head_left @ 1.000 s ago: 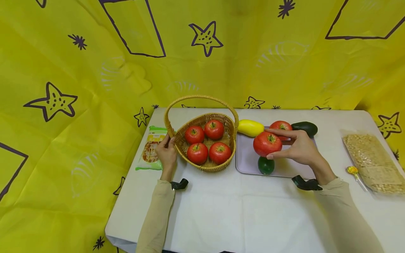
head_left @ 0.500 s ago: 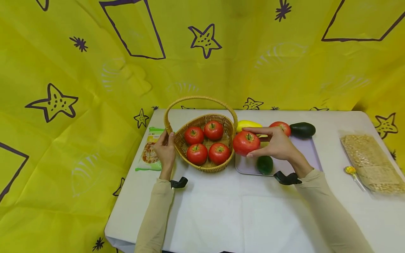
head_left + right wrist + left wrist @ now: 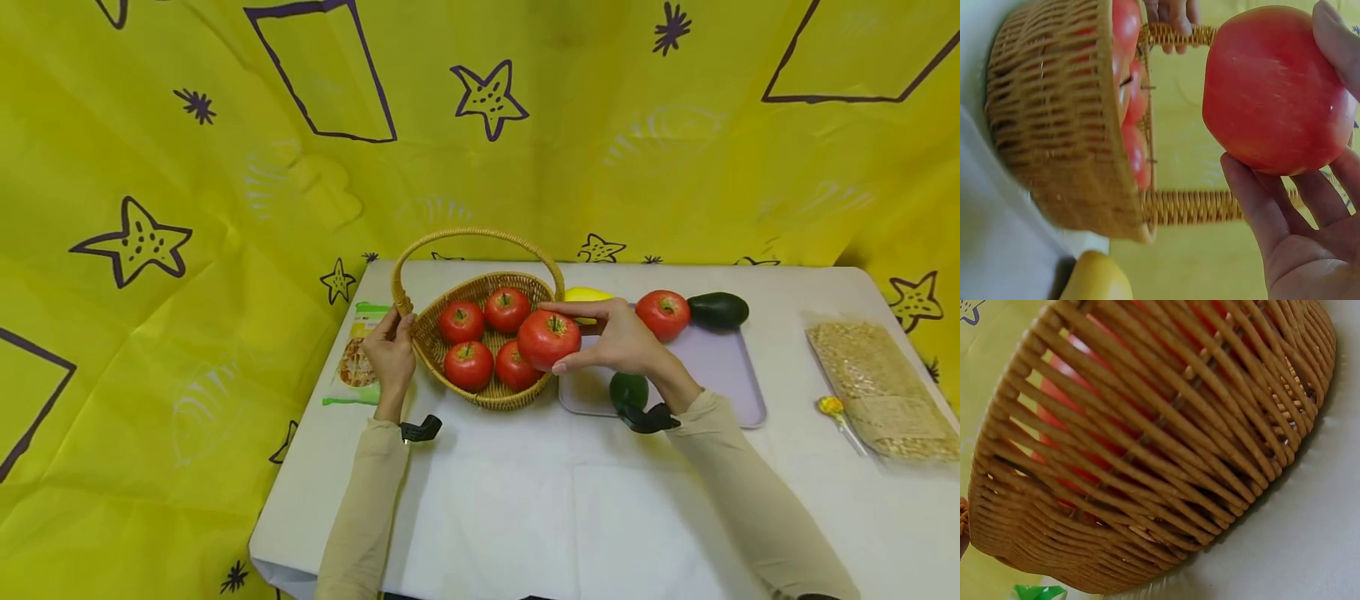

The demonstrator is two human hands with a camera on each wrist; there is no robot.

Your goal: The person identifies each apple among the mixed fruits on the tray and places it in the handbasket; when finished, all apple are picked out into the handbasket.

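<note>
My right hand (image 3: 618, 340) grips a red apple (image 3: 549, 340) between thumb and fingers, over the right rim of a wicker basket (image 3: 502, 400). In the right wrist view this held apple (image 3: 1279, 90) hangs apart from the basket wall (image 3: 1066, 125). Several red apples (image 3: 468, 366) lie inside the basket, one partly hidden behind the held apple. With its thumb and fingers, my left hand (image 3: 392, 354) pinches the left foot of the arched basket handle (image 3: 401, 292). The left wrist view is filled by the basket's woven side (image 3: 1147, 456), red showing through the gaps.
A lilac tray (image 3: 720, 367) right of the basket bears another apple (image 3: 663, 315), a dark green avocado-like item (image 3: 717, 311), a green item (image 3: 628, 390) and a partly hidden yellow one (image 3: 587, 294). A green-and-white packet (image 3: 352, 362), a lollipop (image 3: 832, 407) and an oat-like bag (image 3: 881, 387) flank them.
My right hand has carried the apple leftward from above the tray to the basket's right rim. The left hand keeps its place at the handle.
</note>
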